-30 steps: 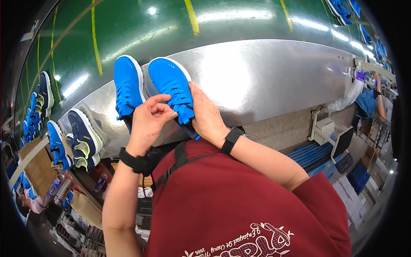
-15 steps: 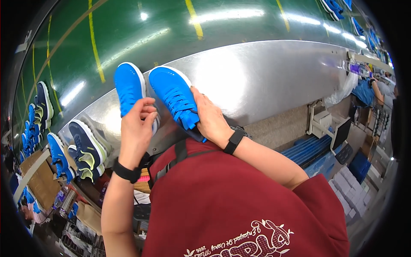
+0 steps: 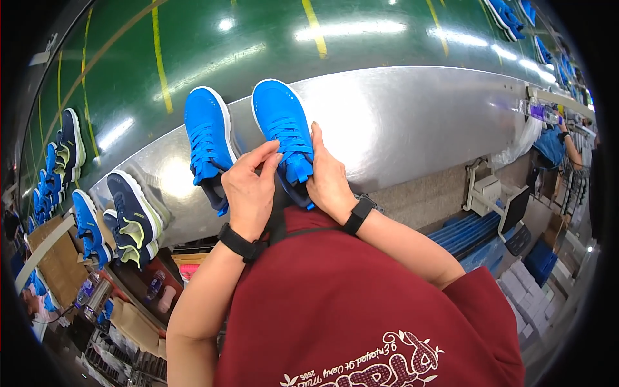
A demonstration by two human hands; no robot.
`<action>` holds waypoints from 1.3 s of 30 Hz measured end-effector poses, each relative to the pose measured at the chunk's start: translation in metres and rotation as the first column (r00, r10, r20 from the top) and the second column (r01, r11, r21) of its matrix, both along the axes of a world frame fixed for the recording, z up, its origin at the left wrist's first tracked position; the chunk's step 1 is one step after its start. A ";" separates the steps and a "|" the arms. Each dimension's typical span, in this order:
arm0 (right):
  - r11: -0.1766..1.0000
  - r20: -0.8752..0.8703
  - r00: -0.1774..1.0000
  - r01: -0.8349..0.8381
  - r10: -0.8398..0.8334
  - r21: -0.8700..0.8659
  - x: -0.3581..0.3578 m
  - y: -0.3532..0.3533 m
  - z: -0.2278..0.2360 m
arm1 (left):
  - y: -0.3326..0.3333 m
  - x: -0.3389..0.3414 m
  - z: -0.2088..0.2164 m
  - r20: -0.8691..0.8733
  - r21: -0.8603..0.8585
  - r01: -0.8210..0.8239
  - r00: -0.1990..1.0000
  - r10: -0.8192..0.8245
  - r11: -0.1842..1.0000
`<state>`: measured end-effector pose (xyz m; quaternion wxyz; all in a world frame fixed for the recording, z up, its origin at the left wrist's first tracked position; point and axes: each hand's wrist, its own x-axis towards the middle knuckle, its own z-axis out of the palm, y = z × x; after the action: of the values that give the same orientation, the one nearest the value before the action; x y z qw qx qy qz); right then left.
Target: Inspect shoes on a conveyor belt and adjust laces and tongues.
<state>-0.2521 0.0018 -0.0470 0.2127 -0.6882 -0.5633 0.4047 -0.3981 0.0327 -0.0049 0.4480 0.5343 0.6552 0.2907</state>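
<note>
Two blue sneakers with white soles lie on the metal ledge in front of me, toes pointing away. My right hand (image 3: 330,186) grips the right sneaker (image 3: 278,113) along its outer side and heel. Over that shoe's inner side, my left hand (image 3: 253,188) has thumb and forefinger pinched together beside the laces (image 3: 288,137). Whatever lies between those fingertips is too small to make out. The left sneaker (image 3: 205,116) sits close by, its dark heel opening partly hidden behind my left hand.
Left along the ledge (image 3: 419,116) stand a dark navy pair with lime lining (image 3: 135,216) and another blue shoe (image 3: 90,226). Beyond is a green surface (image 3: 213,39) with yellow lines, carrying more shoes. A cardboard box (image 3: 58,258) is at left; a person (image 3: 554,138) works far right.
My left hand has moved right, from the left sneaker to the laces of the right one. The right sneaker has turned straighter and shifted slightly right and away, my right hand staying on it.
</note>
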 end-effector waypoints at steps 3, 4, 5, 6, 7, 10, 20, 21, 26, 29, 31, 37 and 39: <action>0.999 0.035 0.999 -0.031 0.030 0.030 0.001 -0.001 -0.003 | 0.013 -0.004 0.001 0.105 -0.096 0.026 0.994 -0.016 0.995; 0.997 0.051 0.998 -0.033 0.030 0.072 0.002 -0.003 -0.006 | 0.018 -0.007 0.001 0.112 -0.133 0.087 0.991 -0.072 0.987; 0.993 0.067 0.997 -0.036 0.029 0.112 0.002 -0.003 -0.008 | 0.024 -0.012 -0.005 0.115 -0.133 0.095 0.990 -0.080 0.987; 0.993 0.067 0.997 -0.034 0.026 0.114 0.001 -0.001 -0.006 | 0.030 -0.022 -0.014 0.267 -0.241 0.162 0.959 -0.095 0.957; 0.997 0.059 0.997 -0.045 0.042 0.057 0.002 0.001 -0.003 | 0.038 -0.028 -0.018 0.416 -0.335 0.245 0.905 -0.090 0.910; 0.999 0.013 0.999 -0.046 0.046 -0.007 0.002 0.003 0.001 | 0.056 -0.043 -0.024 0.625 -0.524 0.376 0.779 0.045 0.764; 0.995 0.035 0.997 -0.075 0.073 0.066 0.005 0.003 -0.001 | 0.069 -0.050 -0.006 0.201 -0.306 0.254 0.959 -0.199 0.918; 0.995 0.036 0.997 -0.077 0.074 0.070 0.006 0.003 -0.002 | 0.066 -0.047 0.000 -0.091 -0.091 0.214 0.971 -0.222 0.973; 0.998 -0.049 0.997 -0.052 0.053 0.023 0.004 0.002 -0.003 | 0.010 -0.021 0.013 -0.350 0.162 0.564 0.800 -0.487 0.810; 0.997 -0.042 0.997 -0.064 0.062 -0.043 0.007 0.003 0.000 | -0.003 -0.020 0.007 -0.417 0.083 0.675 0.691 -0.590 0.733; 0.988 -0.113 0.985 -0.140 0.132 -0.067 0.016 0.010 0.008 | -0.005 -0.023 0.006 -0.303 0.066 0.559 0.800 -0.517 0.826; 0.979 -0.306 0.952 -0.070 0.008 -0.193 0.040 0.037 0.037 | -0.008 -0.008 -0.031 -0.281 0.057 0.433 0.871 -0.402 0.899; 0.996 -0.295 0.955 0.017 0.011 0.093 0.025 0.035 0.018 | -0.005 0.001 -0.041 -0.108 0.039 0.315 0.945 -0.310 0.948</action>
<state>-0.2276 0.0367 -0.0285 0.3271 -0.6102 -0.5426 0.4756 -0.3967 0.0278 -0.0461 0.4397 0.6577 0.5757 0.2066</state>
